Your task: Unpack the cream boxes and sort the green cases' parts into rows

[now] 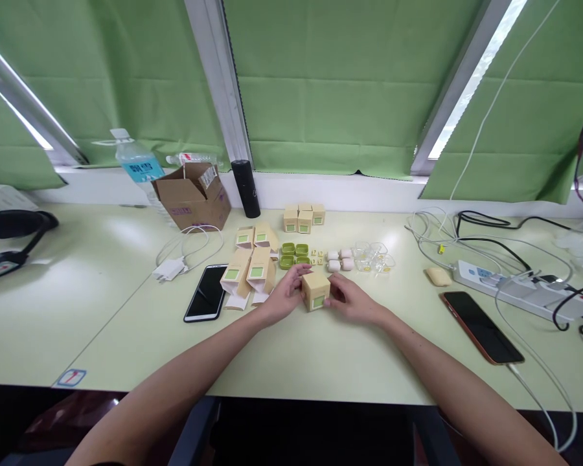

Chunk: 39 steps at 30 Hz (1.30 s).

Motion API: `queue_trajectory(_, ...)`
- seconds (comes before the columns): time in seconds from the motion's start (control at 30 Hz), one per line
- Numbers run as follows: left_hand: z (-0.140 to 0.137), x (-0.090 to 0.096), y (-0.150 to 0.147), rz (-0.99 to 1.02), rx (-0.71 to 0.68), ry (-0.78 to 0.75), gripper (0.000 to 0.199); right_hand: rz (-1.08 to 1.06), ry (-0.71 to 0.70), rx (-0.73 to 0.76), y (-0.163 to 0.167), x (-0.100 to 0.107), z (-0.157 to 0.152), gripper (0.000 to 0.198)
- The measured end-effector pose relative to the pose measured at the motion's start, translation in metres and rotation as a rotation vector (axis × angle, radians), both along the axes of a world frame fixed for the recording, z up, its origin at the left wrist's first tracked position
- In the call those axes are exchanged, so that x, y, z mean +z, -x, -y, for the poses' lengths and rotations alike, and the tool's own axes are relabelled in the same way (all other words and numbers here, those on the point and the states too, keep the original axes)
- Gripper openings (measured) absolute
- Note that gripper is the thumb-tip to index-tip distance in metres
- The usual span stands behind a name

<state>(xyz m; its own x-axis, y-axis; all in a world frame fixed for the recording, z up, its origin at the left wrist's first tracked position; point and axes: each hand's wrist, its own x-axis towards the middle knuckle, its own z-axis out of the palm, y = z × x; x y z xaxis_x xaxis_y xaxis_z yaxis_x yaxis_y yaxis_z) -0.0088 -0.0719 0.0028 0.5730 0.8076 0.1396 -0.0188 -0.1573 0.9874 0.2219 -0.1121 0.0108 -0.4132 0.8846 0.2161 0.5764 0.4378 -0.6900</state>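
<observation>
Head view: both hands are on one small box, near the front middle of the desk. The left hand has its fingers and thumb against the left side; the right hand is curled against the right side, fingers near a lower front corner. The hands are apart from each other, with the box clasped between them; whether it rests on the desk or is slightly raised, I cannot tell. A green panel shows on its front. Just beyond the hands are green trays, then, going right, tiny yellow bits, white pieces and clear cups. Behind these, toward the wall, closed boxes stand close together. Left of the trays lie four open boxes, the nearer two with white flaps spread toward the person. Beside them is a black phone, then a white charger with a looped cable. Farther back stand a carton with raised flaps, a bottle and a black cylinder. Well to the right, a second phone in a brown case lies near a power strip. Green blinds hang behind.
</observation>
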Motion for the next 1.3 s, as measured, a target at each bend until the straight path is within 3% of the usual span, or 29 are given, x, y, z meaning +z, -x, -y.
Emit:
queue_trajectory(0.1, -0.005, -0.004, 0.000, 0.080, -0.043, 0.078, 0.045, -0.081, 0.082, -0.046, -0.001, -0.003, -0.003, 0.023)
queue_trajectory(0.23, -0.008, -0.005, 0.001, 0.162, -0.087, 0.195, 0.059, -0.143, 0.150, -0.081, 0.001, -0.006, -0.001, 0.031)
queue_trajectory(0.37, -0.005, -0.001, 0.000, 0.195, -0.116, 0.294, 0.069, -0.194, 0.158, -0.065, 0.002, -0.007, 0.001, 0.033)
queue_trajectory(0.57, 0.002, 0.012, 0.002, 0.226, -0.223, 0.379, 0.055, -0.242, 0.126, -0.025, 0.005, -0.005, 0.005, 0.035)
queue_trajectory(0.7, 0.003, 0.010, 0.002, 0.248, -0.297, 0.395, 0.058, -0.312, 0.152, 0.012, 0.008, -0.001, 0.008, 0.036)
queue_trajectory(0.83, 0.004, 0.002, 0.000, 0.242, -0.135, 0.224, 0.069, -0.359, 0.185, -0.100, 0.009, -0.003, 0.007, 0.034)
queue_trajectory(1.0, 0.007, 0.001, -0.003, 0.104, 0.133, -0.036, 0.057, -0.441, 0.217, -0.171, 0.009, -0.009, 0.004, 0.034)
queue_trajectory(1.2, 0.007, 0.001, -0.005, 0.018, 0.286, -0.189, 0.056, -0.457, 0.210, -0.153, 0.010, -0.012, 0.004, 0.035)
queue_trajectory(1.3, 0.007, 0.002, -0.004, -0.101, 0.342, -0.410, 0.055, -0.514, 0.180, -0.156, 0.010, -0.014, 0.005, 0.044)
